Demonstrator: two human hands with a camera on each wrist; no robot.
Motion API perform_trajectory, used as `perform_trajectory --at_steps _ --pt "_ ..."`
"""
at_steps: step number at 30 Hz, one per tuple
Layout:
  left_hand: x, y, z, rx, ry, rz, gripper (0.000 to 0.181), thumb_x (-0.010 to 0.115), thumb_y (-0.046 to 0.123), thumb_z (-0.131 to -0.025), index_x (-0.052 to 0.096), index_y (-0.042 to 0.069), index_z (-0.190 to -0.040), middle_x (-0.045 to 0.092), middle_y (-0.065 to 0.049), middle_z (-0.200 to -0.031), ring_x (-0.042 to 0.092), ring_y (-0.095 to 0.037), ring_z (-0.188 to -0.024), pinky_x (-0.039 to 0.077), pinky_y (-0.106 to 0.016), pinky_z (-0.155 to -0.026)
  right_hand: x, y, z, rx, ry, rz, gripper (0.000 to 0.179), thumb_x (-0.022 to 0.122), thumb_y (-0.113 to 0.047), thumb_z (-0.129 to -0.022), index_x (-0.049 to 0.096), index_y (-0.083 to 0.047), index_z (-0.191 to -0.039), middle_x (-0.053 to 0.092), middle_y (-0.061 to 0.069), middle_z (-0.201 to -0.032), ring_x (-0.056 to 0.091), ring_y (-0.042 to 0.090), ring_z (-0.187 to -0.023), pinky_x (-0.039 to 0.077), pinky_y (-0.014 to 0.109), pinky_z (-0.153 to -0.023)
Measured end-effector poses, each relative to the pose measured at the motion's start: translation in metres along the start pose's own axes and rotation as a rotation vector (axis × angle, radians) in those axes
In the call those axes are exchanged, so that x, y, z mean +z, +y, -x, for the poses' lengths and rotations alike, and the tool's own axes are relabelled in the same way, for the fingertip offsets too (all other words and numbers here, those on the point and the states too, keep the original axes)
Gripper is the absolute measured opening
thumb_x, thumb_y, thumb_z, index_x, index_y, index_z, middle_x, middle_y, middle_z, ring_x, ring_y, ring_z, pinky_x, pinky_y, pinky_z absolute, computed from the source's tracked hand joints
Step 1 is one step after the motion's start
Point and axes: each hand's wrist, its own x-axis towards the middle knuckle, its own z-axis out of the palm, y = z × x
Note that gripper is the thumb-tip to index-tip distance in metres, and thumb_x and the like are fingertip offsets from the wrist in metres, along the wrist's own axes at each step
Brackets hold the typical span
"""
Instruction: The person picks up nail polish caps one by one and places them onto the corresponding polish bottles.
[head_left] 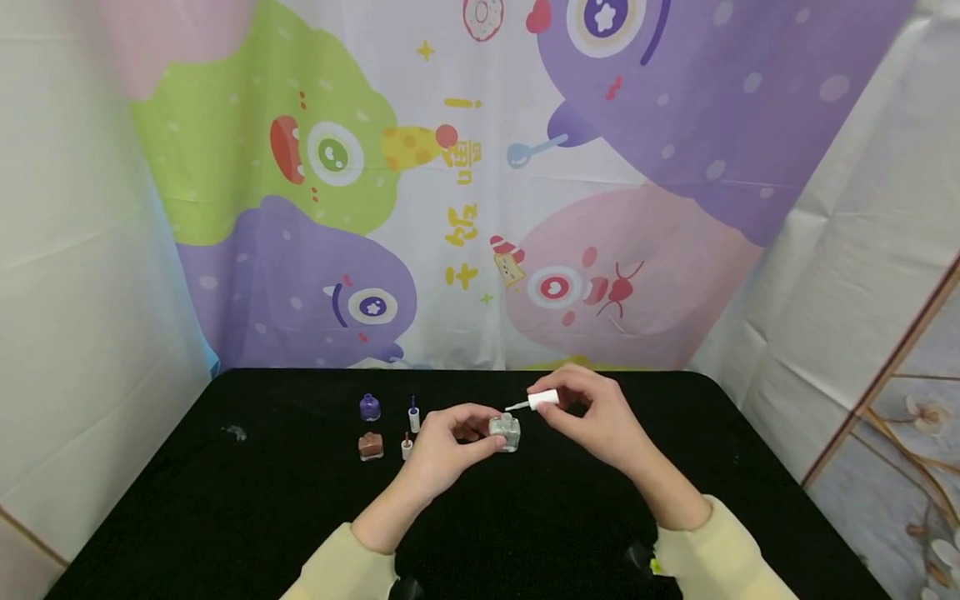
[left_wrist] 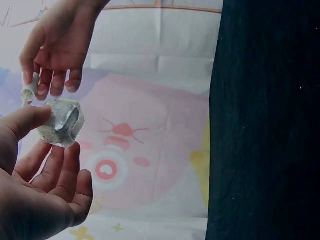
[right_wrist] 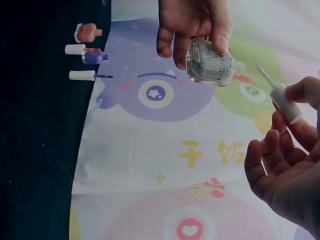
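Observation:
Between thumb and fingers, my left hand [head_left: 450, 446] holds a clear glass nail polish bottle [head_left: 505, 433] with silvery glitter polish inside. Its neck is uncapped, as the right wrist view shows. My right hand [head_left: 592, 412] pinches the white nail polish cap [head_left: 543, 399], whose brush [right_wrist: 266, 76] is coated in pale glitter. In the head view the brush tip points left, right above the bottle's mouth. Both hands are raised over the black table [head_left: 525, 533], and the brush is out of the bottle.
Left of my left hand stand an uncapped purple polish bottle [head_left: 370, 407] and an uncapped brown one [head_left: 371, 446]. Beside them, a white cap with purple brush [head_left: 414, 418] and a white cap with brown brush [head_left: 407, 448] stand brush up. A cartoon-printed curtain [head_left: 465, 333] hangs behind the table.

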Motion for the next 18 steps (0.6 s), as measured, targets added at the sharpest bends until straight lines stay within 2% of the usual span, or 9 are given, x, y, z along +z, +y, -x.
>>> perform_trajectory --at_steps 8,18 --pt "-0.002 0.000 0.001 0.013 -0.006 0.017 0.024 0.074 0.018 -0.081 0.068 0.013 -0.104 0.070 -0.002 -0.095 0.060 -0.013 -0.083 0.050 -0.026 -0.075 0.005 0.028 -0.002 0.001 -0.032 0.037 0.019 0.071 -0.010 -0.082 0.068 -0.017 -0.100 0.061 -0.007 -0.092 0.054 0.009 -0.078 0.049 0.024 -0.070" --pt "-0.004 0.002 0.001 -0.010 -0.012 0.035 0.025 0.073 0.018 -0.081 0.068 0.011 -0.105 0.069 -0.003 -0.097 0.059 -0.015 -0.084 0.049 -0.027 -0.076 0.004 0.032 -0.004 -0.012 -0.060 0.051 0.017 0.071 -0.014 -0.083 0.068 -0.020 -0.099 0.062 -0.009 -0.094 0.054 0.009 -0.077 0.049 0.025 -0.070"
